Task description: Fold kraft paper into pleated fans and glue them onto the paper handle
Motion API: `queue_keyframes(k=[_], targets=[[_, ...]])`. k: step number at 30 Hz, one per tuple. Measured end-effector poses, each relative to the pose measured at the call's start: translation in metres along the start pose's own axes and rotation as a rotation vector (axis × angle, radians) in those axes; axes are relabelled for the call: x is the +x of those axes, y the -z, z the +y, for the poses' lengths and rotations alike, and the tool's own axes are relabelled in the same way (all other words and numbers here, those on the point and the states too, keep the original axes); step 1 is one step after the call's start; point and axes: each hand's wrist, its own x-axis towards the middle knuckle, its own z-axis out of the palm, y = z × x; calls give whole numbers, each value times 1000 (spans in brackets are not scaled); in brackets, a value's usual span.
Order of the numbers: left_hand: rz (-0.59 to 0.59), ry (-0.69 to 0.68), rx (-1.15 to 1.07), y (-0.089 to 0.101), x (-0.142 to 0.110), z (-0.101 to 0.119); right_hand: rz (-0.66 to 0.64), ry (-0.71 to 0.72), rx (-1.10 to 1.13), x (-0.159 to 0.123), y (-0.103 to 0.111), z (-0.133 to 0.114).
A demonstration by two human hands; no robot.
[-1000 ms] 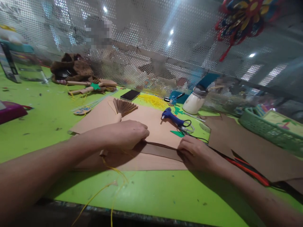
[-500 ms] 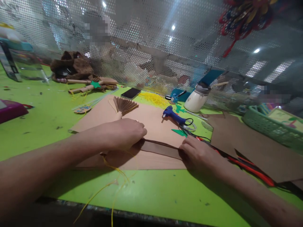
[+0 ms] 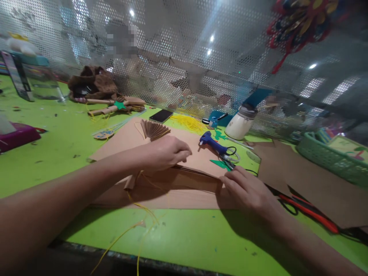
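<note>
A pleated strip of brown paper (image 3: 198, 181) lies across a large light-brown sheet (image 3: 120, 143) in front of me. At its right end, the fingers of my right hand (image 3: 247, 188) are closed on the folded edges. My left hand (image 3: 168, 151) hovers just over the strip's left part, fingers bent and slightly apart, with nothing visible in them. Behind that wrist stands out a small pleated paper fan (image 3: 155, 130). A rolled paper tube (image 3: 131, 182) pokes out below the wrist, with yellow string (image 3: 143, 209) trailing toward the table edge.
A blue glue gun (image 3: 212, 143) and green paper piece (image 3: 220, 164) lie beyond my right hand. Red-handled scissors (image 3: 313, 214) rest on brown card (image 3: 310, 172) at right, near a green basket (image 3: 322, 155). Farther back are a phone (image 3: 161, 115), yellow strands (image 3: 189, 124) and a white jar (image 3: 240, 124).
My left hand has lifted off the strip and moved a little to the right, its fingers loosening. The right hand keeps its hold on the strip's end. The view has shifted slightly.
</note>
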Motion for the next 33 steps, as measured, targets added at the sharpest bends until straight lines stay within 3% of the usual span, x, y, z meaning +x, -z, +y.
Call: queue_keyframes(k=[7, 12, 22, 27, 33], targets=[[-235, -30, 130, 8, -20, 22, -31, 118, -158, 17, 5, 0], [-233, -82, 26, 8, -19, 22, -38, 109, -129, 26, 2, -4], [-307, 42, -359, 1, -13, 16, 68, 70, -152, 34, -8, 4], [-336, 76, -564, -12, -10, 12, 93, 35, -121, 31, -9, 5], [-278, 99, -487, -24, -6, 4, 102, 39, -99, 29, -9, 5]])
